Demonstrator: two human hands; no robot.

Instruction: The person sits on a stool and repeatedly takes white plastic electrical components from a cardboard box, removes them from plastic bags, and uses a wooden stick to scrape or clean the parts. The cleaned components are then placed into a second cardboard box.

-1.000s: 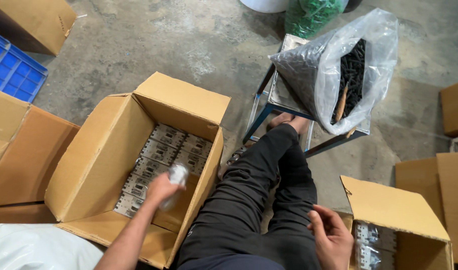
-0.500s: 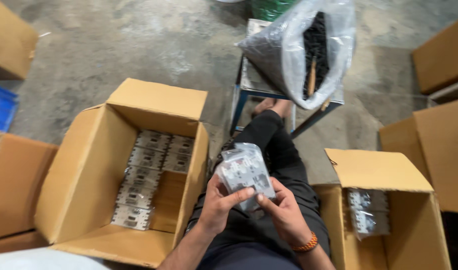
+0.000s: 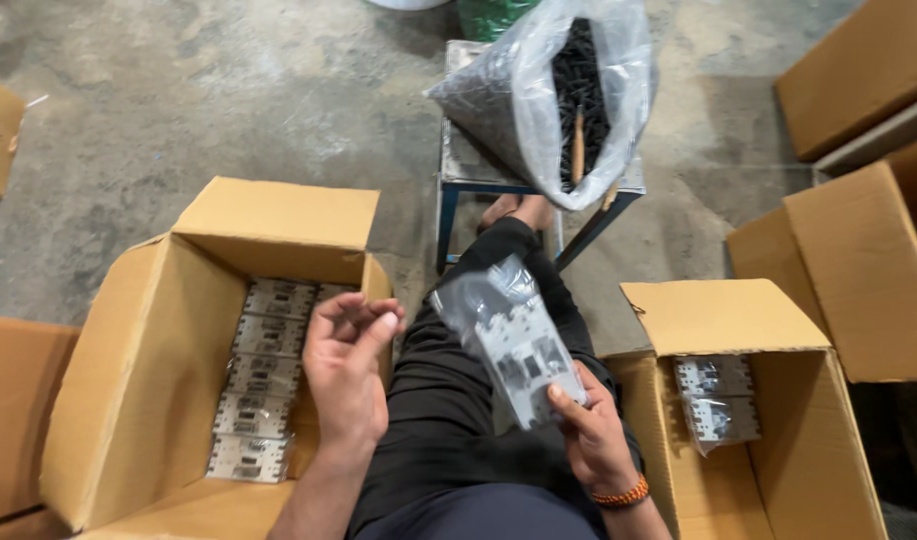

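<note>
R hand (image 3: 597, 440) grips crinkly clear-bagged metal part (image 3: 514, 340).

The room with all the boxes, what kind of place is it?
Probably a packing workshop or warehouse. There is a bare concrete floor, open cardboard boxes filled with rows of bagged metal parts, and a big plastic sack of dark small pieces on a stool.
</note>
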